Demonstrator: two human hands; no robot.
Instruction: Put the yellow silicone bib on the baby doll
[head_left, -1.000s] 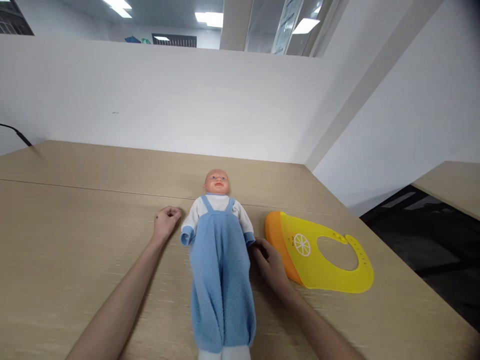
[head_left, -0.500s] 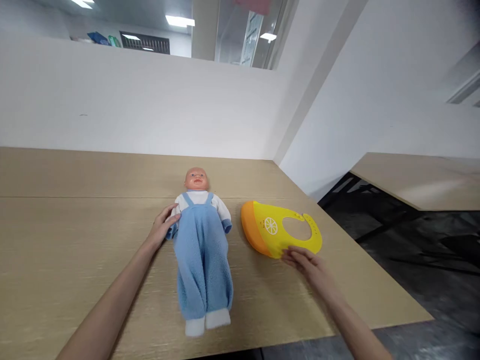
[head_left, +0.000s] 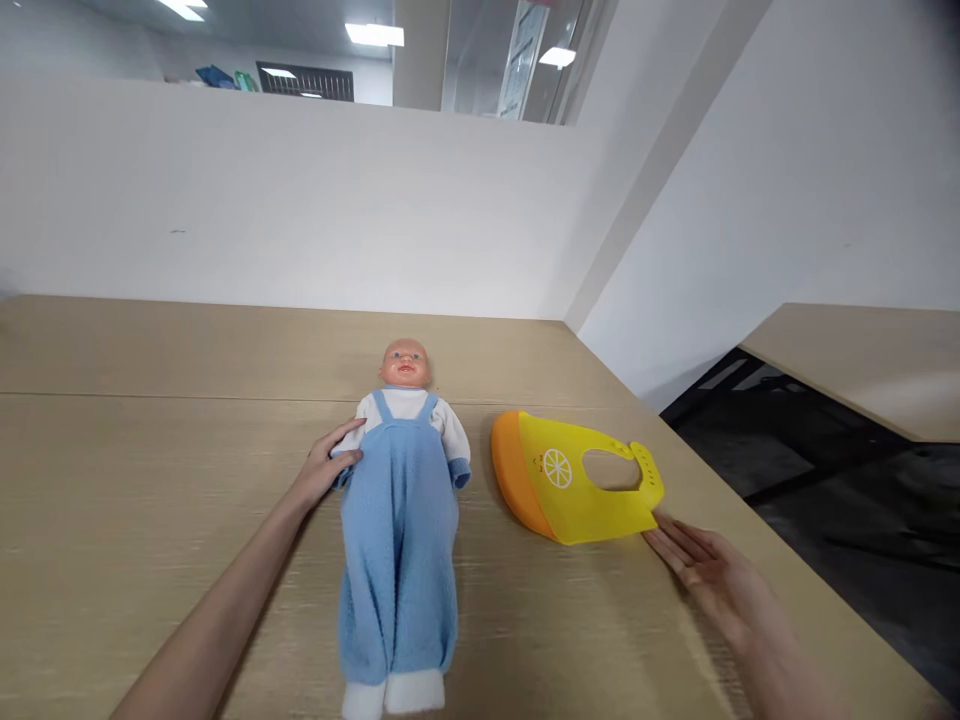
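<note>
Keep your left hand point(head_left: 324, 468) steadying the doll point(head_left: 401, 500) and slide your right hand's point(head_left: 709, 570) flat, extended fingers under the yellow bib point(head_left: 581, 485).

One baby doll point(head_left: 401, 500) in blue fleece dungarees is counted on the near worktop point(head_left: 150, 480). One yellow silicone bib point(head_left: 574, 480) with an orange pocket is counted beside it. Two bare hands are seen, the left hand point(head_left: 326, 465) and the right hand point(head_left: 709, 575). A second worktop point(head_left: 862, 360) is counted further off.

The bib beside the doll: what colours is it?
Yellow bib with an orange pocket edge, seen in the head view.
</note>
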